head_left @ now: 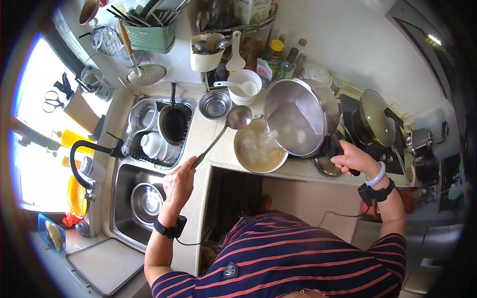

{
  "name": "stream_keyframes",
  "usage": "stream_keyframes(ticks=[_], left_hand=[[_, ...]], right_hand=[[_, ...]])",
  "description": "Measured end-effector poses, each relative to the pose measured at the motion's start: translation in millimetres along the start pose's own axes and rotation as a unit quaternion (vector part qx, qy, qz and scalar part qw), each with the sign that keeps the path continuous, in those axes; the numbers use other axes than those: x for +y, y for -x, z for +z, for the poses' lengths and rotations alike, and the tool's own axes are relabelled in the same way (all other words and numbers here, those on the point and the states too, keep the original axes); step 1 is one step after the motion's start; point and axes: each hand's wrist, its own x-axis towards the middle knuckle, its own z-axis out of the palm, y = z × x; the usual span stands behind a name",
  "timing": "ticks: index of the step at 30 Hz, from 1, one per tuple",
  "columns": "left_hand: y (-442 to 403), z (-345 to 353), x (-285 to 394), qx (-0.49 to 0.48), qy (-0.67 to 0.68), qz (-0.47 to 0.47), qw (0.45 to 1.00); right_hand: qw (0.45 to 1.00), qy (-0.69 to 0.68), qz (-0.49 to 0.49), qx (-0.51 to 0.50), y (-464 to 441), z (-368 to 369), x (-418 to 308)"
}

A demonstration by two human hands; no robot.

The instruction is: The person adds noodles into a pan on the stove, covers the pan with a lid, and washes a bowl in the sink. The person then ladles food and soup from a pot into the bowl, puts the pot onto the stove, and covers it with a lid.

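My left hand (178,183) is closed around the handle of a metal ladle (238,117), whose bowl is held near the left rim of a round basin (261,145) on the counter. Cloudy, pale brown liquid fills much of the basin. With my right hand (354,160) I grip the black handle of a large steel pot (296,116), tilted to the left over the basin. Liquid pours from the pot's lip into the basin, and some liquid still lies inside the pot. Behind the ladle stand a small metal bowl (215,105) and a white bowl (244,85) with a white spoon.
To the left, a sink (119,198) holds a metal bowl, with a dish rack (184,144) and a black faucet (74,149) near it. A lidded wok (377,118) sits on the stove at right. Bottles (288,64) line the back wall.
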Motion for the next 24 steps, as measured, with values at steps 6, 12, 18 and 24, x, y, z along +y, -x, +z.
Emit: stream_keyframes(ticks=[6, 12, 18, 24], left_hand=[[1, 6, -6, -0.02, 0.03, -0.027, 0.999], [3, 6, 6, -0.059, 0.012, -0.111, 0.992], [12, 22, 26, -0.035, -0.037, -0.082, 0.995], [23, 30, 95, 0.086, -0.122, -0.046, 0.988]], right_hand=[[0.991, -0.125, 0.025, -0.028, 1, -15, 5], [0.972, -0.224, 0.011, -0.064, 8, -22, 18], [0.932, -0.35, -0.027, -0.094, 12, -25, 64], [0.866, -0.468, -0.099, -0.146, 30, -37, 112]])
